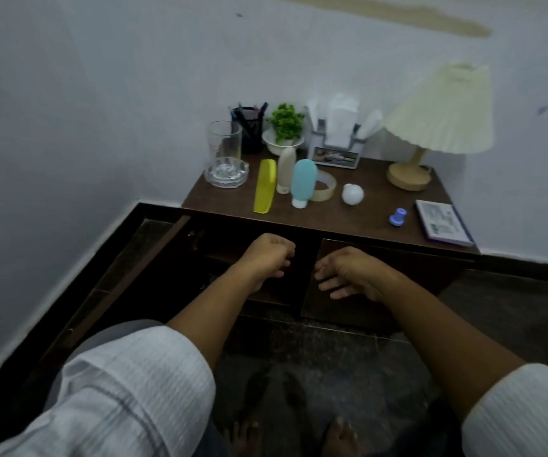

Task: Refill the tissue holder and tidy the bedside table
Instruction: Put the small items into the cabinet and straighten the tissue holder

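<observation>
The person is standing over the bedside table (376,174) and reaching both arms down to the cupboard beneath it, most likely because the spare things are kept there. The left door (140,265) is hanging wide open toward the left wall, while the right door (338,311) is looking closed or nearly so. The left hand (266,258) is hovering in front of the dark opening with its fingers curled in; the gloom is making it impossible to tell whether they are holding anything. The right hand (351,275) is lying with its fingers apart and fairly straight on the near left edge of the right door, gripping nothing, probably to steady or swing it. The tissue holder (335,140) is standing at the far side of the top, between the small green plant (285,122) and the lamp (440,117), with white tissue rising out of it (so the refill is looking done, as a judgement). Loose items are lying nearer the front: a yellow comb (265,186), a blue bottle (304,183), a tape roll (325,188) and a white bulb (352,193), all seemingly waiting to be tidied.
</observation>
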